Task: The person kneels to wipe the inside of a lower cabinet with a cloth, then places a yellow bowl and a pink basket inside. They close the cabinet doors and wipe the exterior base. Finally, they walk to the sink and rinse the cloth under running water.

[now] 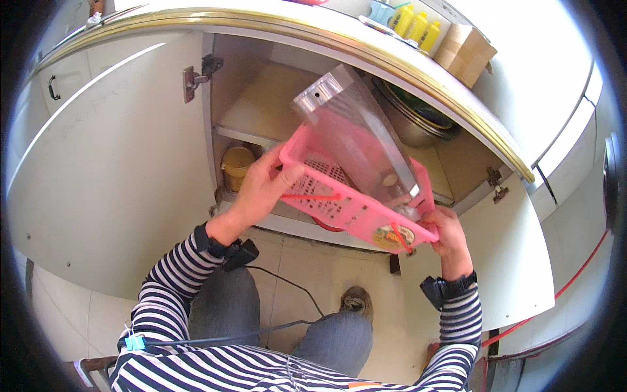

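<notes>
A pink perforated plastic basket [357, 215] with red cord handles is held, tilted, in front of an open lower cabinet. My left hand [267, 183] grips its left end, thumb over the rim. At the right end, my right hand [443, 230] is closed on the corner. Inside the basket leans a long clear plastic container [362, 137] with a shiny, metallic-looking end; its upper end sticks out above the rim. Some crumpled clear plastic [407, 212] lies near my right hand. An oval sticker is on the basket's near side.
Cabinet doors stand open at left [112, 171] and right [504, 255]. Stacked metal basins [421, 117] sit on the shelf [259, 108]; a yellow-lidded jar [237, 164] stands below. Yellow bottles [416, 27] and a cardboard box [463, 51] are on the countertop. A black cable [289, 281] crosses my legs.
</notes>
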Available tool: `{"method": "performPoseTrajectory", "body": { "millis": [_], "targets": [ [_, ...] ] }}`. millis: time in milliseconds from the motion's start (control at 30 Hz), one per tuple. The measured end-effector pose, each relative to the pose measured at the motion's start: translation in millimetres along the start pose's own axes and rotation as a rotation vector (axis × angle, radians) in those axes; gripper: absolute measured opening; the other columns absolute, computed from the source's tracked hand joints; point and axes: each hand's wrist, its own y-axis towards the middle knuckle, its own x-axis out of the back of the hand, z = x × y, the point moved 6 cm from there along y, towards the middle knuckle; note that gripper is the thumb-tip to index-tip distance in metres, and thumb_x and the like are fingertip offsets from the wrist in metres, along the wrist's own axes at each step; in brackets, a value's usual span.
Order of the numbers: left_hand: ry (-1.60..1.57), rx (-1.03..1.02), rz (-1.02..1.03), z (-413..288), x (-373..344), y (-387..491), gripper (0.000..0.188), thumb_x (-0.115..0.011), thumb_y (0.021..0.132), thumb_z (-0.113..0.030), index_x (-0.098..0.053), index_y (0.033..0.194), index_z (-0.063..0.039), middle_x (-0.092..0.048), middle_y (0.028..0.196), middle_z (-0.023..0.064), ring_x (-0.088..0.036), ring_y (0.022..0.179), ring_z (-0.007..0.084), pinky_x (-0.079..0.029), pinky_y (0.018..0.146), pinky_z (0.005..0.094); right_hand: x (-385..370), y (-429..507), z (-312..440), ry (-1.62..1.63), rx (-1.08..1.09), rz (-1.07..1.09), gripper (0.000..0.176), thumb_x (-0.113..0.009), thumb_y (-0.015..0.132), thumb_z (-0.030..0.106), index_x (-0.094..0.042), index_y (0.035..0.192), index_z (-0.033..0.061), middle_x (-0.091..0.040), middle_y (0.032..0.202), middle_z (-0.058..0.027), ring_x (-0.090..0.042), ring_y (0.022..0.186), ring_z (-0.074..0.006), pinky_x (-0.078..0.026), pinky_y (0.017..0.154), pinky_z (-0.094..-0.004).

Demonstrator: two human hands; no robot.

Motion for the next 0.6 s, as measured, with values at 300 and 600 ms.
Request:
{"method": "performPoseTrajectory", "body": {
  "millis": [300, 600],
  "targets": [
    [0.501, -0.231, -0.487, 17.9, 57.5, 31.4, 0.040, -0.057, 0.088, -0.019, -0.046, 0.120, 0.002, -0.048, 0.119, 0.0162, -0.048, 0.108, 0.0247, -0.038, 0.092, 0.0309, -62.2, 167.3, 1.8, 0.085, 0.056, 0.044, 0.011, -0.056, 0.080, 0.012, -0.059, 0.084, 0.0030, -0.059, 0.073, -0.0048, -0.056, 0.057, -0.0168, -0.049, 0.051, -0.0276],
    [1.409, -0.037, -0.128, 108.4, 60.5, 41.6, 0.078, -0.070, 0.072, -0.027, -0.032, 0.133, 0.003, -0.023, 0.142, 0.0222, -0.018, 0.134, 0.0378, -0.013, 0.107, 0.0562, -134.7, 279.9, 49.7, -1.242, 1.223, 0.002, 0.038, -0.076, 0.062, 0.012, -0.057, 0.092, 0.0016, -0.060, 0.086, -0.0160, -0.060, 0.077, -0.0282, -0.049, 0.066, -0.0341]
  ]
}}
